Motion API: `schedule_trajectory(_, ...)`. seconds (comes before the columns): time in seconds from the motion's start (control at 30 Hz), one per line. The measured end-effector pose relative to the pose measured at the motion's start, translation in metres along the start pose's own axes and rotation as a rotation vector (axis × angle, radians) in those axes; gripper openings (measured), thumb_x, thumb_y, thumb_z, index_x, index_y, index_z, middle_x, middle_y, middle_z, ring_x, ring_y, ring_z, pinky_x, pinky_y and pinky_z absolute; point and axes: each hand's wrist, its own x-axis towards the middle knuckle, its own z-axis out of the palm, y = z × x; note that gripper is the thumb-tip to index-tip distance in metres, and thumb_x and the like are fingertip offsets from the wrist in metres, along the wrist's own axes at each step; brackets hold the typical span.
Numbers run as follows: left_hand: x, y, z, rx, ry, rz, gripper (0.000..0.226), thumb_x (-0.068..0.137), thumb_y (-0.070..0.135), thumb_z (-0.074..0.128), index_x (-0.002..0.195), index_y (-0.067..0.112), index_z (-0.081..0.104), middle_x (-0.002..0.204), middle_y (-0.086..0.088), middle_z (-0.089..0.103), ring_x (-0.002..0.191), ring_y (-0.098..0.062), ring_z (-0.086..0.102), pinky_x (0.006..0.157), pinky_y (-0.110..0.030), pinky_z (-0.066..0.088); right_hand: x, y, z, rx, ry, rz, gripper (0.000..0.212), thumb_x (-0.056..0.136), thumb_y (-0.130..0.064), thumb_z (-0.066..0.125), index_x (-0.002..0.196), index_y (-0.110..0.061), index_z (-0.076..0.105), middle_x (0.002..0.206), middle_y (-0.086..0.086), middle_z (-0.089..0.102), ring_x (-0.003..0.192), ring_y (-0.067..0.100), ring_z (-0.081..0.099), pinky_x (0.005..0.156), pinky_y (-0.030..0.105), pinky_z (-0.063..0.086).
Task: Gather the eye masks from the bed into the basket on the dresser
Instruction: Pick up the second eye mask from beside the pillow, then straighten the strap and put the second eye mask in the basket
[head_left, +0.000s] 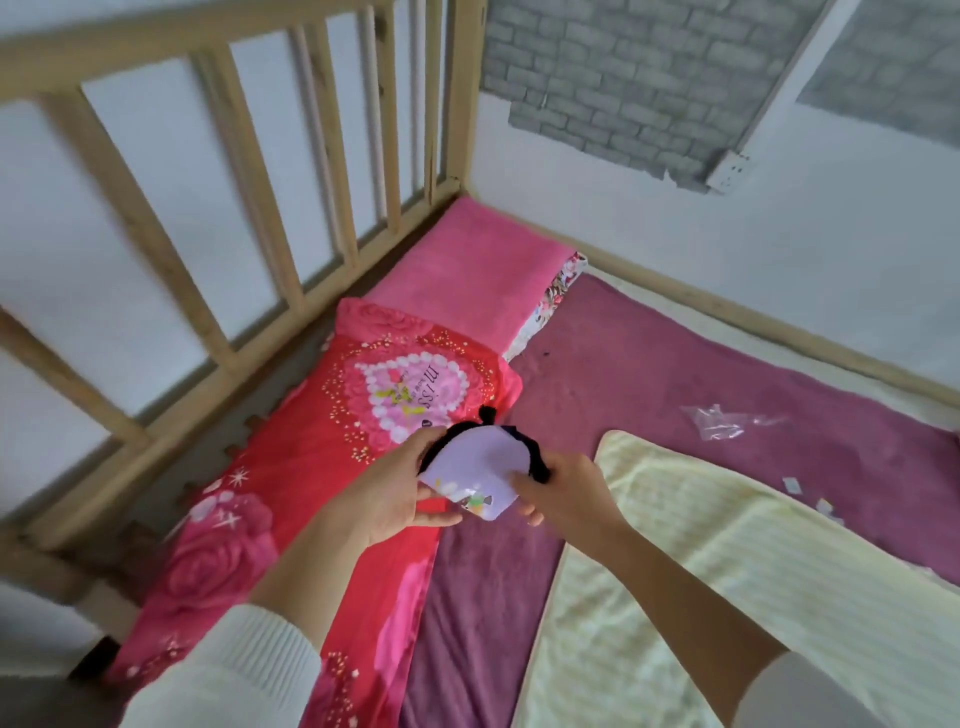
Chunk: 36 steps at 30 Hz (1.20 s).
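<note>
Left hand (400, 491) and right hand (558, 488) both grip 1 lilac eye mask (475, 475) (black trim) above the bed (649, 374).

Red pillow (332, 467), cream blanket (727, 597), clear wrapper (719, 422).

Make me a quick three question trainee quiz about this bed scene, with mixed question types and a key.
1. True or false: both hands hold the lilac fabric eye mask with black trim.
2. Which lies nearer the wooden slatted headboard? A) plain pink pillow B) pale yellow blanket
3. Fill in: the clear plastic wrapper lies on the ____ sheet.

Key: 1 true, left hand and right hand; 2 A; 3 purple.
</note>
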Motion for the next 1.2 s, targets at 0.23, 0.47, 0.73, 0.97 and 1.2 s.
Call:
schedule_trajectory(0.23, -0.102, -0.046, 0.027, 0.369, 0.111, 0.197, 0.022, 0.079, 0.031, 0.074, 0.100, 0.032, 0.073, 0.105, 0.004, 0.075, 0.100, -0.017, 0.070, 0.083, -0.038, 0.059, -0.080, 0.004, 0.010, -0.030, -0.016, -0.183, 0.019, 0.078, -0.020, 0.061, 0.064, -0.009, 0.062, 0.057, 0.010, 0.070, 0.040, 0.011, 0.059, 0.040, 0.016, 0.044)
schedule_trajectory(0.47, -0.183, -0.120, 0.039, 0.636, 0.470, 0.309, 0.018, 0.077, 0.016, 0.067, 0.067, 0.010, 0.054, 0.054, 0.003, 0.034, 0.046, -0.011, 0.030, 0.049, -0.025, 0.022, -0.149, 0.022, -0.003, 0.022, 0.156, -0.219, 0.024, 0.075, -0.013, 0.067, 0.056, -0.004, 0.054, 0.058, -0.001, 0.043, 0.048, 0.014, 0.036, 0.042, 0.024, 0.027)
schedule_trajectory(0.73, -0.264, -0.171, 0.035, 0.810, 0.782, 0.432, 0.034, 0.078, 0.009, 0.056, 0.054, 0.019, 0.033, 0.049, 0.005, 0.033, 0.046, -0.012, 0.029, 0.045, -0.026, 0.019, -0.210, -0.012, 0.020, 0.884, -0.534, -0.020, 0.018, 0.077, -0.009, 0.065, 0.063, -0.014, 0.056, 0.050, -0.004, 0.046, 0.044, 0.010, 0.042, 0.056, 0.027, 0.029)
schedule_trajectory(0.97, -0.318, -0.192, 0.017, 0.971, 0.861, 0.449, 0.030, 0.077, 0.008, 0.053, 0.059, 0.014, 0.031, 0.054, 0.004, 0.031, 0.052, -0.012, 0.027, 0.049, -0.030, 0.017, -0.243, -0.070, 0.061, 1.233, -0.719, -0.046, 0.023, 0.089, -0.023, 0.053, 0.098, -0.011, 0.070, 0.097, 0.001, 0.074, 0.092, 0.014, 0.069, 0.083, 0.032, 0.046)
schedule_trajectory(1.2, -0.380, -0.215, -0.026, 0.923, 1.059, 0.494, 0.030, 0.070, 0.023, 0.043, 0.077, -0.002, 0.058, 0.061, -0.015, 0.057, 0.059, -0.032, 0.049, 0.054, -0.038, 0.036, -0.258, -0.101, 0.127, -0.959, -0.222, -0.727, 0.024, 0.095, -0.019, 0.035, 0.097, -0.020, 0.059, 0.068, -0.005, 0.056, 0.064, 0.021, 0.053, 0.091, 0.045, 0.038)
